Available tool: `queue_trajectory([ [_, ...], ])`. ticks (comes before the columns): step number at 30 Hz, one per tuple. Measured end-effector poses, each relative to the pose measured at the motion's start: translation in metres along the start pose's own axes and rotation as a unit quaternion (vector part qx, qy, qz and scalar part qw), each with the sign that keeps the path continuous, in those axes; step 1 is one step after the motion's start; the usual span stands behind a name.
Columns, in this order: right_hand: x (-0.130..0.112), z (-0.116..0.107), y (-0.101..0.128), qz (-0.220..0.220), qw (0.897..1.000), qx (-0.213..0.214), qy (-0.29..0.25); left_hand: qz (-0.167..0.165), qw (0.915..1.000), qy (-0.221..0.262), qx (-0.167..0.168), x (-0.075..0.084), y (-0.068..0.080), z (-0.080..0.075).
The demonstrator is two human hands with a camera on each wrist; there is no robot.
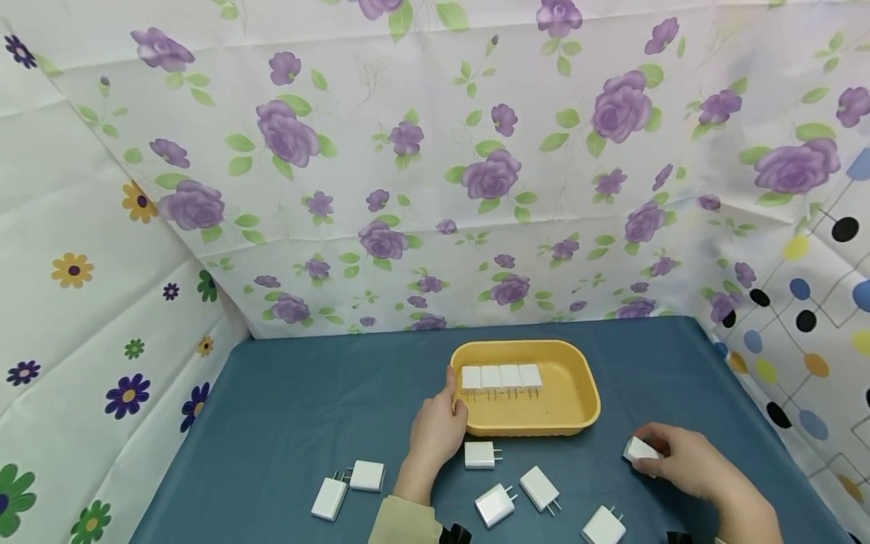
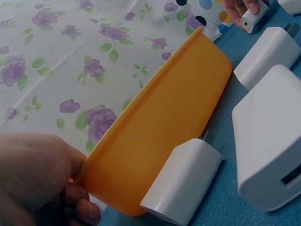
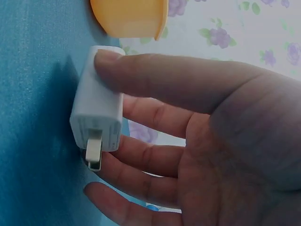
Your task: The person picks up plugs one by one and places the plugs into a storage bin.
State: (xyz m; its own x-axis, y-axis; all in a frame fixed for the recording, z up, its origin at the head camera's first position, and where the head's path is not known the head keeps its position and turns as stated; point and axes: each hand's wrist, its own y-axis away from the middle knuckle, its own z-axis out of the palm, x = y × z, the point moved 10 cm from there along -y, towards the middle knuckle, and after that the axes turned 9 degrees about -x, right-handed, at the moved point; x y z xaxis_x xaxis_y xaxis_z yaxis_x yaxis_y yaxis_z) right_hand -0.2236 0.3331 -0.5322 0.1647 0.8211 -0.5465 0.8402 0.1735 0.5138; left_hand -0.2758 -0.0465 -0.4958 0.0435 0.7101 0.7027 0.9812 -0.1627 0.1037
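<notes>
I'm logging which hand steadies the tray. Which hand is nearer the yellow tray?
Left. The left hand grips the tray at its left rim. The right hand is off to the tray's right, apart from it, holding a white charger.

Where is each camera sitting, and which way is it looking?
Head: up high, looking forward and down at the blue table, yellow tray, loose chargers and both hands.
Left wrist: low by the left hand, looking along the tray's wall; the right hand shows far off.
Right wrist: beside the right hand, whose fingers pinch a white charger.
All views share the tray.
</notes>
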Motion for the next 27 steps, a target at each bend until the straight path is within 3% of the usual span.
queue_trajectory([
  [10, 0.006, -0.006, -0.002, 0.026, 1.000, 0.012, -0.009, 0.002, 1.0000, 0.000, 0.000, -0.002, -0.001, 0.002],
  [17, 0.015, -0.008, -0.009, 0.004, 1.000, -0.001, -0.028, 0.002, 1.0000, -0.004, 0.002, -0.001, 0.000, 0.001],
  [27, -0.001, -0.012, -0.001, 0.012, 0.998, 0.028, -0.056, 0.002, 1.0000, 0.000, 0.003, 0.000, 0.002, 0.000],
])
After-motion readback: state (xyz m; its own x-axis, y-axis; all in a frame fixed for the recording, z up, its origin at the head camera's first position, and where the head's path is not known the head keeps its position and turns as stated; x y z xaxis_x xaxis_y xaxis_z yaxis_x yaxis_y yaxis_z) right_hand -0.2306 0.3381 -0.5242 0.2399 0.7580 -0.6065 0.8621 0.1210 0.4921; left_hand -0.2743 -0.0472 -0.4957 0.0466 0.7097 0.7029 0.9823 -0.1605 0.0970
